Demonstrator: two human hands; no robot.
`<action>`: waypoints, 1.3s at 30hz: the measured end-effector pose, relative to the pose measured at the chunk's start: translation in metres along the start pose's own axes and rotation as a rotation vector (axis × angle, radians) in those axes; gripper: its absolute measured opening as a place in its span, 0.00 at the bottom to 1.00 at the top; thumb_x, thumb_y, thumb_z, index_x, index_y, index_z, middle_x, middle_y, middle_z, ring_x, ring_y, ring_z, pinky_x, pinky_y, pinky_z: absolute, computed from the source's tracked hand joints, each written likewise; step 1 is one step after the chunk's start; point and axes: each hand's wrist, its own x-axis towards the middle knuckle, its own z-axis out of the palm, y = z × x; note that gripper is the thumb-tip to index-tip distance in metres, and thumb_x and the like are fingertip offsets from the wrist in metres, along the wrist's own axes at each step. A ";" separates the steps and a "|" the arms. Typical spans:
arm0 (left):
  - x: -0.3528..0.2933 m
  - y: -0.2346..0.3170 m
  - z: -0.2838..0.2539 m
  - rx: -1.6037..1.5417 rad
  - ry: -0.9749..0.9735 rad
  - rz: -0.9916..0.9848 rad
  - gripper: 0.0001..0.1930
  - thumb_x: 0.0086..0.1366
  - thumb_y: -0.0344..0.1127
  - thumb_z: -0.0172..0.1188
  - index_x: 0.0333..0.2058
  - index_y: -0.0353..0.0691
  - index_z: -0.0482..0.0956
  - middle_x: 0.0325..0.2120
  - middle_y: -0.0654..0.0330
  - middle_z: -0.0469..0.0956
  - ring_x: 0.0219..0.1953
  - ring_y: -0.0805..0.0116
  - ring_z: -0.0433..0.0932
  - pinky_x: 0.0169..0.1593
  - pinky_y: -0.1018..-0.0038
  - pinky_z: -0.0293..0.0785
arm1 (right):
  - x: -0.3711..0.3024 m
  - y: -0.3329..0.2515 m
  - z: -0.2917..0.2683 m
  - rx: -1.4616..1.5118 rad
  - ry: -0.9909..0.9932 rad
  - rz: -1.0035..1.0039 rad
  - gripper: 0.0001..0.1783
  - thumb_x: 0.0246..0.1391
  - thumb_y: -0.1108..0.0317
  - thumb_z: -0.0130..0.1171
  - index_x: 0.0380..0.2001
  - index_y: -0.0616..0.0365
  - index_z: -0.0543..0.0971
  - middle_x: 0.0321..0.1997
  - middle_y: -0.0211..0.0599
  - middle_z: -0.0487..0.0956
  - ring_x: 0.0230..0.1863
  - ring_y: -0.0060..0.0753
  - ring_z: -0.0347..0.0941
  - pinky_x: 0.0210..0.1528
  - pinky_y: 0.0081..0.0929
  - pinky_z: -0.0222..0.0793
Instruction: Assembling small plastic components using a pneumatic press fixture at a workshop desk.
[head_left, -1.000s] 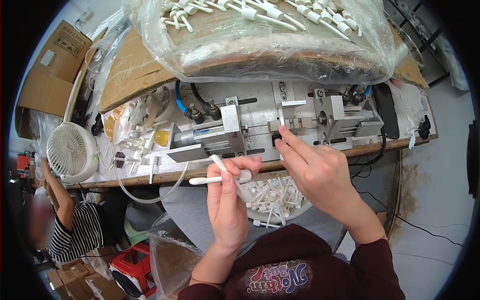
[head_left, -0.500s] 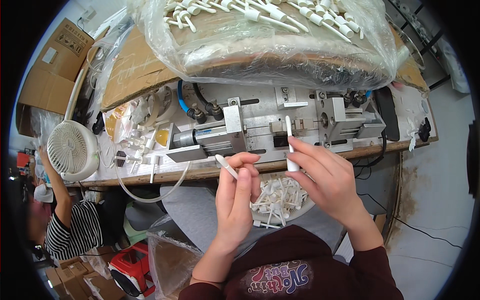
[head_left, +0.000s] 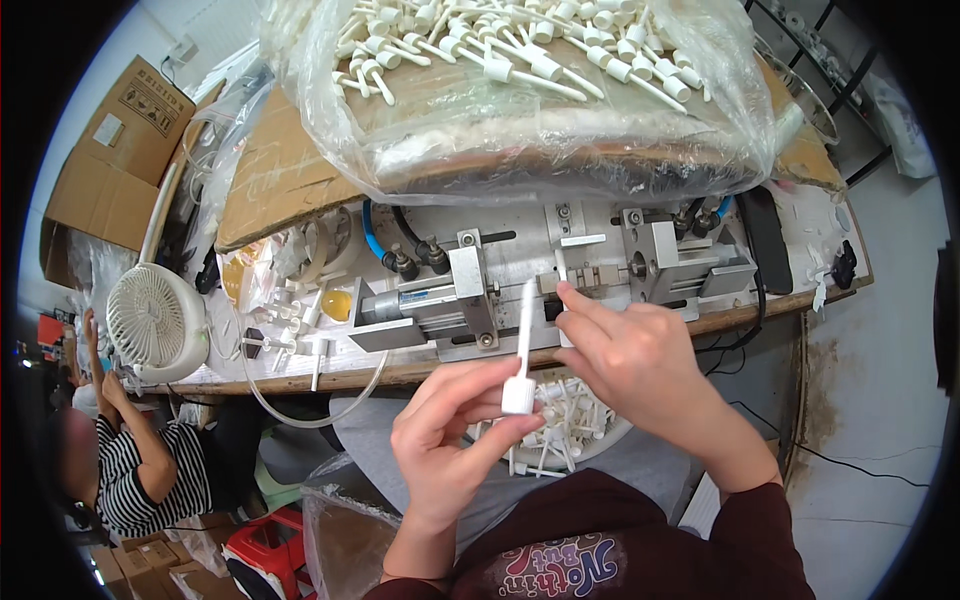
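Observation:
My left hand (head_left: 435, 430) pinches the ribbed white cap of an applicator (head_left: 519, 393), its thin stick pointing up. Just right of it, the fingers of my right hand (head_left: 650, 360) close on a slim white stick (head_left: 562, 266) at the small metal holding block (head_left: 603, 278). Most of that stick's lower end is hidden by my fingers, and I cannot tell whether it sits in the block. Below both hands, a round pale bowl (head_left: 628, 440) on my lap holds a heap of white applicators (head_left: 570, 432).
Air cylinders flank the block, one on the left (head_left: 415, 305) and one on the right (head_left: 690, 265). Behind them a plastic bag (head_left: 560, 165) bears many capped applicators. A white fan (head_left: 155, 320) stands at left, near a person in a striped top (head_left: 150, 470).
My right hand has moved up and forward to the metal block with its stick. My left hand has turned, so a capped applicator now stands upright in its fingers. The view has shifted slightly.

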 end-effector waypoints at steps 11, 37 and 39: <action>0.028 -0.014 0.026 0.819 -0.058 0.557 0.17 0.53 0.27 0.71 0.43 0.34 0.84 0.50 0.53 0.81 0.35 0.63 0.82 0.38 0.72 0.78 | 0.172 0.105 -0.022 -0.268 0.228 0.174 0.32 0.54 0.48 0.66 0.55 0.56 0.74 0.55 0.47 0.76 0.59 0.48 0.71 0.60 0.44 0.67; 0.041 -0.018 0.038 0.553 -0.240 0.156 0.17 0.67 0.36 0.61 0.49 0.31 0.78 0.49 0.53 0.80 0.29 0.70 0.82 0.33 0.76 0.78 | 0.044 0.021 -0.032 0.379 0.435 -0.112 0.16 0.58 0.73 0.59 0.49 0.66 0.81 0.40 0.40 0.79 0.36 0.35 0.74 0.39 0.31 0.71; 0.034 -0.030 0.031 -0.281 -0.262 -0.053 0.17 0.70 0.38 0.59 0.51 0.30 0.76 0.45 0.54 0.80 0.33 0.70 0.81 0.38 0.74 0.79 | 0.027 0.007 -0.024 0.371 0.390 -0.172 0.22 0.48 0.72 0.65 0.49 0.64 0.82 0.41 0.37 0.80 0.38 0.36 0.74 0.38 0.31 0.72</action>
